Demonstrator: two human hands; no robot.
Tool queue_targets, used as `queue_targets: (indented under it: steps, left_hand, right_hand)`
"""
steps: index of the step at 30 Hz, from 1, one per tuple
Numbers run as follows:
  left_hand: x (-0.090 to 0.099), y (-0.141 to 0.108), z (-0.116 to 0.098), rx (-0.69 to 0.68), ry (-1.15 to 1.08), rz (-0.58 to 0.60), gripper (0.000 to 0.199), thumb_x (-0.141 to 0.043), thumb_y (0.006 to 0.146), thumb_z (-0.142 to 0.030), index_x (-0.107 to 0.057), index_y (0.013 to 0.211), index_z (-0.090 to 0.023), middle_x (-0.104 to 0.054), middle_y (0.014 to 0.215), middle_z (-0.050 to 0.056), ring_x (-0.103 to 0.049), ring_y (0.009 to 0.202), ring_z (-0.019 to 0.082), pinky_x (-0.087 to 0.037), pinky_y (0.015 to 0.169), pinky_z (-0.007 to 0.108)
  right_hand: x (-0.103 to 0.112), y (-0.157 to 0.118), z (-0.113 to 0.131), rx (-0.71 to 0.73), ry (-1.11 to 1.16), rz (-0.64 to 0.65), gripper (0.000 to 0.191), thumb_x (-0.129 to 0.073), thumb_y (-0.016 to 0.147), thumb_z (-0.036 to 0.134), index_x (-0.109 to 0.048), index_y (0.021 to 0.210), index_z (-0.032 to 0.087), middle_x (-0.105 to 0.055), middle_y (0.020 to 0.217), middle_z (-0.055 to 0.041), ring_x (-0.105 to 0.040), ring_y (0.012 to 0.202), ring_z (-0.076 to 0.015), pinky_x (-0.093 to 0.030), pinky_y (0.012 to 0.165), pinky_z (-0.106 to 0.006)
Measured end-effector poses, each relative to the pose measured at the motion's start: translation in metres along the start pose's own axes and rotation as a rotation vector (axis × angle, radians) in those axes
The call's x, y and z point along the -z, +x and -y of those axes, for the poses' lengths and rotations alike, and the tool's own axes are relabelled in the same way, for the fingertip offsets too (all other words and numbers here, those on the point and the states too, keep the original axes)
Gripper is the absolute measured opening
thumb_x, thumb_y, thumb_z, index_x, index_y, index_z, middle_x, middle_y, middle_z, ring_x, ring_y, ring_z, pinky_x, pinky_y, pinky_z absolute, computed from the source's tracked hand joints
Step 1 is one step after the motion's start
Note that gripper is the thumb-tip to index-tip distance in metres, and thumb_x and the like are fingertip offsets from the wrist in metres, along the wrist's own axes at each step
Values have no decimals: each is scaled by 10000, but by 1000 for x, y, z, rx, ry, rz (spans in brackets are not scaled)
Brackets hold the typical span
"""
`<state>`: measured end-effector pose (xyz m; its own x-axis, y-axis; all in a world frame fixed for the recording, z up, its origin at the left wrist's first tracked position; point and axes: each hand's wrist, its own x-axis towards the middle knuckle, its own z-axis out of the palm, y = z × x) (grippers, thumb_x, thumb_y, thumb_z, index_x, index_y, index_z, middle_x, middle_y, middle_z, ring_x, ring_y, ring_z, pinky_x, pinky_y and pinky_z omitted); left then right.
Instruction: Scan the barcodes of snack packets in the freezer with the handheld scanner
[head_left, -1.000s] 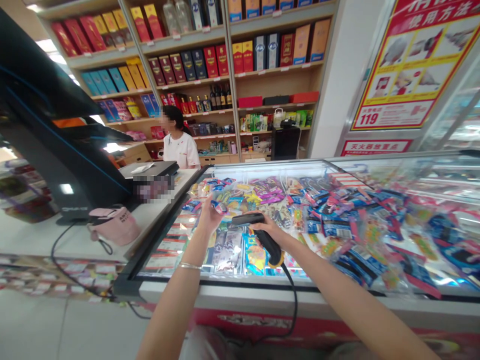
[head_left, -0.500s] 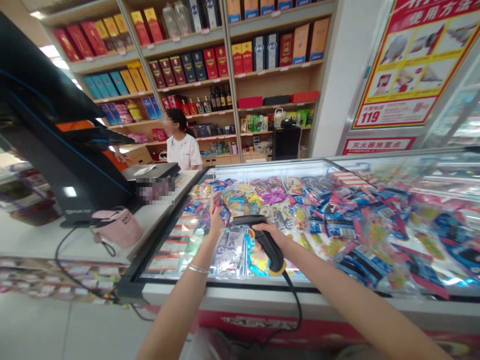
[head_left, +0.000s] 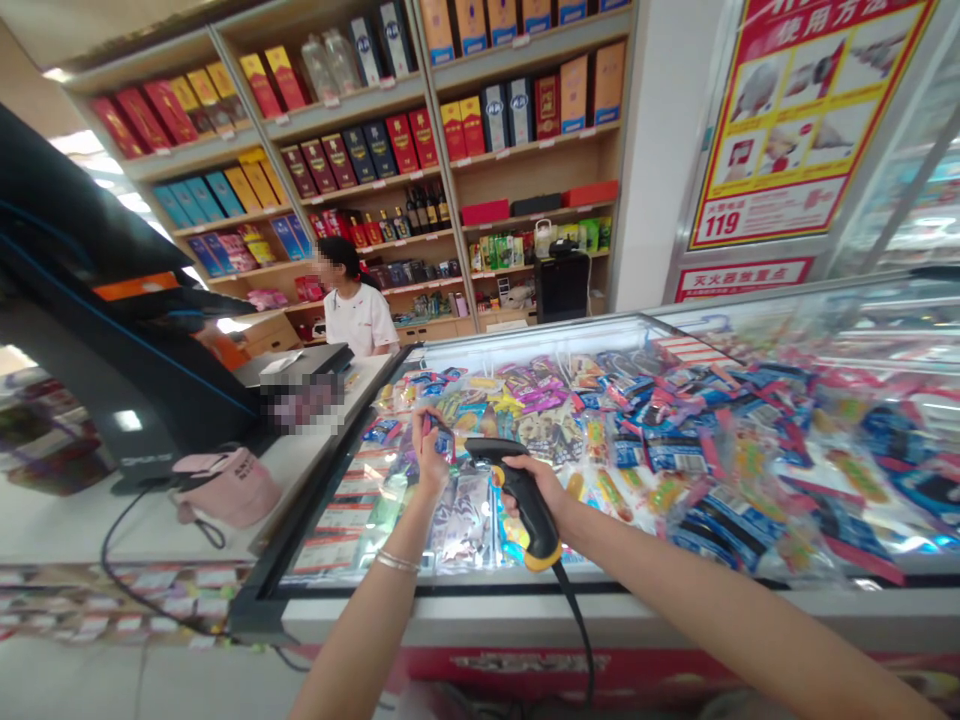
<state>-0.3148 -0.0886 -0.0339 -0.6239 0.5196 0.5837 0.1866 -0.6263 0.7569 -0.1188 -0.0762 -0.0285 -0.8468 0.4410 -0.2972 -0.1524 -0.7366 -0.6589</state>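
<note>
My right hand (head_left: 541,492) is wrapped round the handle of a black and yellow barcode scanner (head_left: 534,515), whose head points left toward my left hand. A small blue and pink packet (head_left: 442,436) is pinched in my left hand (head_left: 429,450), just left of the scanner head. Both hands are over a glass-sided freezer (head_left: 259,590). Below and beyond them lie purple packets (head_left: 534,385), silvery packs (head_left: 465,515) and several blue and pink packs (head_left: 675,450). From the scanner's handle a black cable hangs over the front edge.
A dark screen stand (head_left: 161,370) and a pink cup-shaped bag (head_left: 229,485) stand on the white counter (head_left: 45,520) at left. A person in a white shirt (head_left: 360,318) is behind the counter, before shelves of boxes (head_left: 360,155). A loose cable runs down the counter front.
The view has shifted slightly. The scanner has turned a little in my right hand's grip and its handle has moved left. My left hand still holds the packet, now slightly lower and further left.
</note>
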Motion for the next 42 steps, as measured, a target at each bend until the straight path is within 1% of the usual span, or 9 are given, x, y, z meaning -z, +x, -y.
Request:
queue_targets:
  steps: [5, 10, 15, 20, 27, 31, 35, 38, 42]
  left_hand:
    - [-2, 0, -3, -59, -91, 50, 167, -521, 723, -285, -534, 871, -209, -479, 771, -9, -461, 668, 105, -403, 609, 219]
    - [-4, 2, -5, -64, -97, 45, 168, -524, 711, -292, -529, 853, -202, -483, 756, -4, -458, 665, 109, -392, 607, 223]
    - [-5, 3, -4, -45, -174, 28, 184, -552, 685, -282, -505, 846, -208, -488, 742, -10, -462, 660, 111, -378, 588, 220]
    - [-6, 2, -3, -12, -216, 47, 177, -548, 692, -284, -478, 843, -222, -486, 731, -14, -453, 633, 111, -359, 547, 219]
    - [-5, 4, -3, -18, -165, 37, 209, -548, 694, -356, -436, 818, -231, -457, 701, -27, -429, 614, 116, -349, 567, 241]
    - [-5, 4, -5, -34, -119, 27, 192, -530, 707, -354, -431, 820, -234, -461, 712, -18, -433, 625, 122, -349, 577, 247]
    - [-6, 4, -6, -32, -61, 35, 198, -510, 722, -381, -419, 824, -237, -459, 714, -11, -433, 624, 131, -353, 565, 256]
    - [-4, 4, -3, -38, -70, 37, 198, -518, 726, -376, -424, 827, -235, -468, 718, -13, -451, 636, 129, -370, 589, 257]
    - [1, 8, 2, -51, -81, 47, 215, -561, 727, -359, -433, 831, -222, -499, 711, -25, -465, 630, 112, -381, 606, 240]
  right_hand:
    - [-4, -4, 1, -31, -14, -17, 343, -417, 858, 357, -597, 690, 119, -521, 404, -40, -442, 348, -103, -365, 378, -179]
    - [-6, -4, 2, -26, 0, -48, 337, -424, 858, 349, -584, 661, 129, -517, 409, -33, -449, 355, -103, -373, 381, -178]
    - [-6, -4, 2, -31, 6, -58, 323, -428, 854, 345, -586, 667, 134, -521, 420, -33, -454, 364, -107, -375, 380, -181]
    - [-7, -5, 3, -54, -10, -60, 352, -398, 873, 342, -578, 649, 138, -510, 404, -35, -452, 357, -105, -381, 384, -175]
    - [-5, -4, 3, -47, -4, -63, 355, -395, 875, 344, -574, 651, 136, -511, 392, -40, -454, 347, -107, -389, 385, -172]
    - [-3, -2, 1, -42, 0, -62, 338, -424, 859, 354, -577, 656, 132, -517, 399, -46, -463, 346, -107, -394, 390, -175]
    - [-1, 0, 0, -15, 15, -29, 316, -468, 834, 364, -579, 653, 129, -504, 397, -33, -449, 346, -100, -391, 389, -178]
    - [-3, -2, 4, 0, 14, 12, 297, -505, 814, 372, -583, 665, 127, -503, 411, -22, -449, 356, -97, -386, 386, -180]
    - [-9, -10, 17, 41, -14, 5, 285, -499, 821, 371, -578, 676, 139, -523, 432, -19, -455, 364, -98, -371, 372, -183]
